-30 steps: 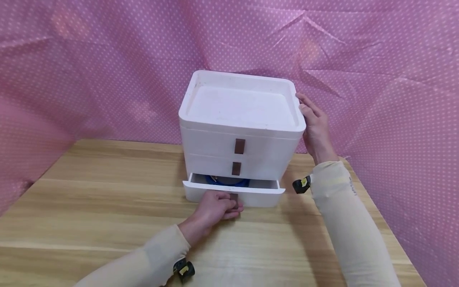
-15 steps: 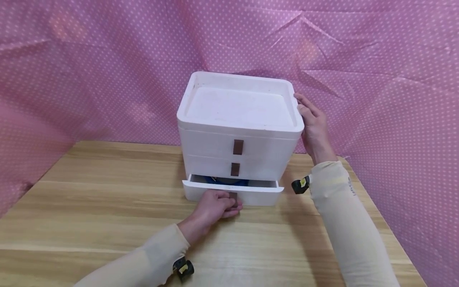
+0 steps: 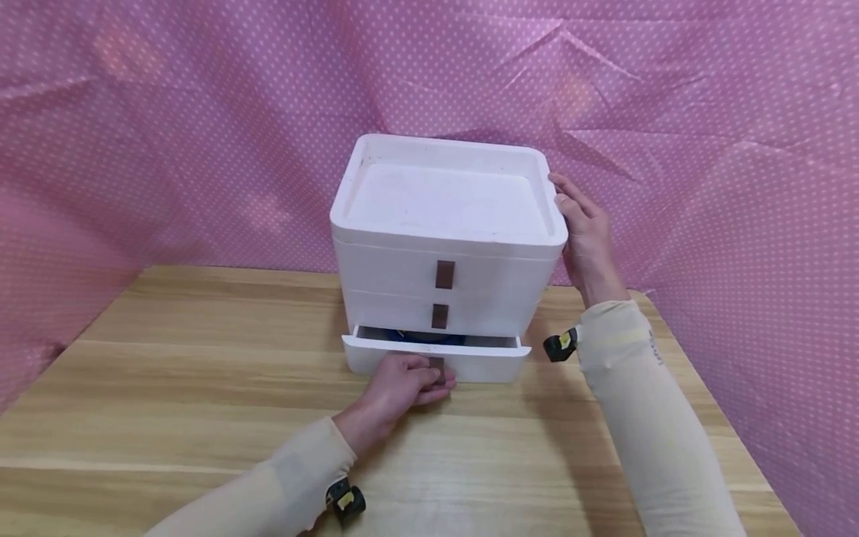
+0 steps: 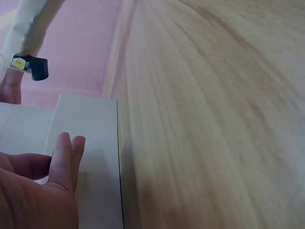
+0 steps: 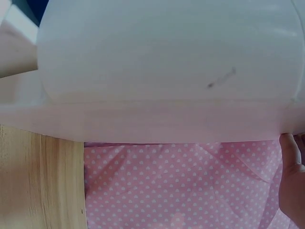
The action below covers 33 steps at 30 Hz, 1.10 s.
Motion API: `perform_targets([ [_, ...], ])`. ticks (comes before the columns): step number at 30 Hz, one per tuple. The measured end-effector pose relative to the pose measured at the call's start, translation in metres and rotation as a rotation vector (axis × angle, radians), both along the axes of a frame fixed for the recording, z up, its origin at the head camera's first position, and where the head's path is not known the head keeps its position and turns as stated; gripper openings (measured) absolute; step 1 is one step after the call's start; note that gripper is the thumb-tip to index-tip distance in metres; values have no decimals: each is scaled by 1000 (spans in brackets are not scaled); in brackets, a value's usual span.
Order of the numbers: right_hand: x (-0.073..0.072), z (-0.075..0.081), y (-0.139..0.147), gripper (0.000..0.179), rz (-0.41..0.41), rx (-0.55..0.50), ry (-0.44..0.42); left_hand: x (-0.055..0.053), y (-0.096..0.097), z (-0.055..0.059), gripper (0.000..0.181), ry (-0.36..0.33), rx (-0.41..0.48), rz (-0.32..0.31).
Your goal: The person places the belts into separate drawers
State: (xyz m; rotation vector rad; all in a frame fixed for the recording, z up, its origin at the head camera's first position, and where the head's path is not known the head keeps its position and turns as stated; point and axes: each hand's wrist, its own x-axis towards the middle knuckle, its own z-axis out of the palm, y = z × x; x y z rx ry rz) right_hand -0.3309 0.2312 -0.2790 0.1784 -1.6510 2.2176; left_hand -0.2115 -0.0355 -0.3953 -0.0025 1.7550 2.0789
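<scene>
A white drawer cabinet (image 3: 450, 239) with a rimmed top stands on the table. Its bottom drawer (image 3: 490, 367) sits partly pulled out, and part of a dark blue, ring-like thing (image 3: 429, 338) shows inside. My left hand (image 3: 396, 384) pinches that drawer's brown pull tab (image 3: 437, 364) between thumb and fingers. In the left wrist view, the fingers of the left hand (image 4: 43, 191) lie against the white drawer front (image 4: 90, 124). My right hand (image 3: 587, 242) rests along the cabinet's right side near the top rim. The right wrist view has the right hand (image 5: 293, 176) touching the cabinet's side wall (image 5: 167, 119).
Two closed drawers above have brown tabs, an upper tab (image 3: 445, 274) and a middle tab (image 3: 439, 316). The wooden table (image 3: 201, 373) extends left and in front. Pink dotted cloth (image 3: 235, 112) hangs behind and at both sides.
The bottom drawer has slid in slightly with my left hand on its tab, and less of the blue thing shows. My right hand stays against the cabinet's side.
</scene>
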Motion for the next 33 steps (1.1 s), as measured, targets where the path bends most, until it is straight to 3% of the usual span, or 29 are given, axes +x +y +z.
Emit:
perform_targets([
  [13, 0, 0, -1, 30, -24, -3, -4, -15, 0, -3, 21, -37, 56, -12],
  [33, -3, 0, -2, 32, -6, -25, -8, -19, 0, -3, 30, -39, 62, 5],
])
